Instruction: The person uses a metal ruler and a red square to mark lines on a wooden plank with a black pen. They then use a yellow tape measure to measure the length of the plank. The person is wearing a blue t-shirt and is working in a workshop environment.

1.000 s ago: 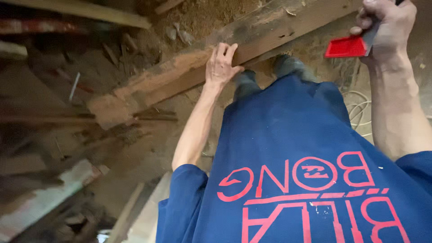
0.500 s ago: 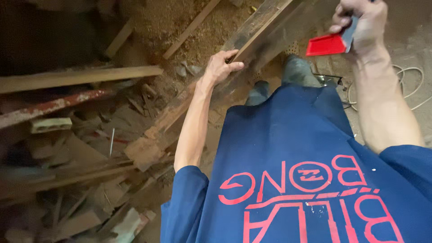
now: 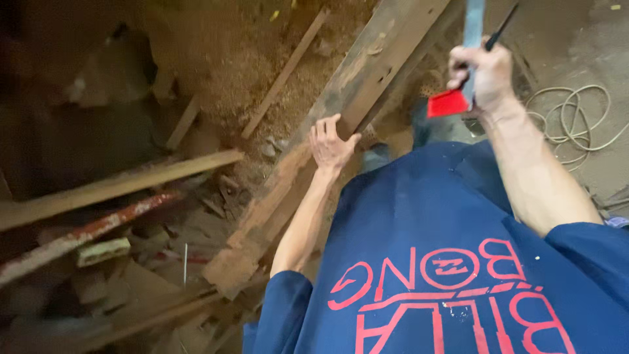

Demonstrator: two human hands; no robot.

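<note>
Overhead, left hand grips the plank edge — right hand clutches a red-handled tool.

A coiled pale cord lies on the dusty floor at two o'clock. At nine o'clock, a long pale board rests above a red rusty bar. Sawdust covers the ground at twelve o'clock, with a thin wooden strip on it.

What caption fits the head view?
Left hand grips a weathered plank; right hand holds a red-handled square.
</note>
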